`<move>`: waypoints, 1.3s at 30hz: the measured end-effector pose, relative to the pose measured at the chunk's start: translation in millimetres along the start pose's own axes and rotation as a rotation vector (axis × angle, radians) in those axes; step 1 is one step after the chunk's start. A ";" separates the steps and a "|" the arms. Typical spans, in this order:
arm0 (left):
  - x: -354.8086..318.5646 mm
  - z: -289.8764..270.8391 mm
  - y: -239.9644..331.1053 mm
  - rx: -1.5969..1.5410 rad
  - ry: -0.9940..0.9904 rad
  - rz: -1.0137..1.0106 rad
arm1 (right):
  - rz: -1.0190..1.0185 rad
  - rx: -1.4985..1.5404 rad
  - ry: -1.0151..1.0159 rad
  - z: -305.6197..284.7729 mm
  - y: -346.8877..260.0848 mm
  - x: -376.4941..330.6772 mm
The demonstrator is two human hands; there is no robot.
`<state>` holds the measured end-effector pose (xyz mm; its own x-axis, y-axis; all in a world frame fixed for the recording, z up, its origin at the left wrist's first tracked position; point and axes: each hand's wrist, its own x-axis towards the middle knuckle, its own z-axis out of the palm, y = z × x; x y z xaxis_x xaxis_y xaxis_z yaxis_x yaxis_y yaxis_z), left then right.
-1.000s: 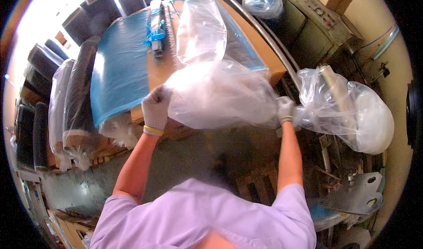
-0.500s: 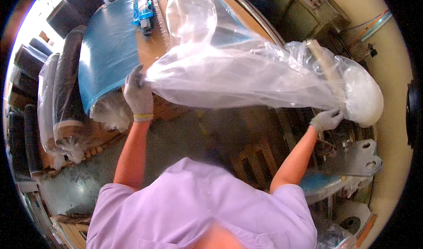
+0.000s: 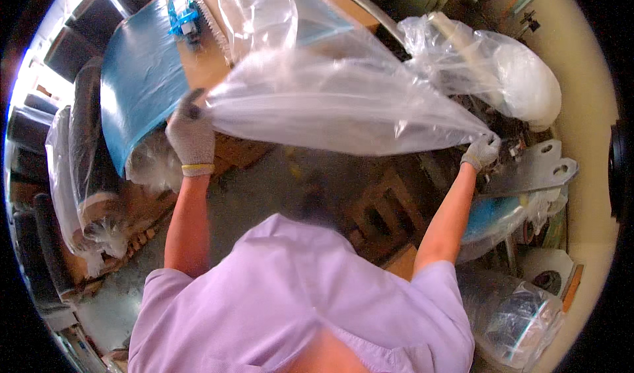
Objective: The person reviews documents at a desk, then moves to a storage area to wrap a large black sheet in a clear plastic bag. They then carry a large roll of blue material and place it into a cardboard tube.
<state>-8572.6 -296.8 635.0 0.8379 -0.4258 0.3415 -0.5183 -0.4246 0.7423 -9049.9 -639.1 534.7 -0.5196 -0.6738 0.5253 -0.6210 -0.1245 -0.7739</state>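
A wide sheet of clear plastic film (image 3: 330,109) stretches between my hands, hanging in soft folds. My left hand (image 3: 191,132), in a grey knit glove with a yellow cuff edge, is closed on the film's left end. At the right, my gloved right hand (image 3: 482,151) grips the film's other corner in a fist, drawing it to a point. Beyond my right hand lies a film roll (image 3: 528,85) with loose film around a pale core tube (image 3: 456,33). Part of the film lies over the brown table (image 3: 203,62).
Blue sheeting (image 3: 145,75) covers the table's left side, beside a toothed strip (image 3: 212,31) and a blue-wrapped tool (image 3: 183,16). Dark wrapped rolls (image 3: 89,135) stand at the left. A metal bracket plate (image 3: 528,168) with holes juts out at the right, above another wrapped roll (image 3: 522,327).
My right hand has closed on the film's corner and pulled it away from the roll, so the film is tauter. The view has shifted slightly.
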 end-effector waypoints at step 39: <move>184.2 321.3 83.0 0.998 -1.162 1.198 | 0.440 0.572 -0.801 -79.8 -66.8 -201.9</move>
<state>-8516.2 -667.2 574.3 -0.2541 -0.8528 -0.4562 -0.8904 0.3904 -0.2338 -8950.3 -436.6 508.5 0.0337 -0.9974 -0.0632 0.0012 0.0633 -0.9980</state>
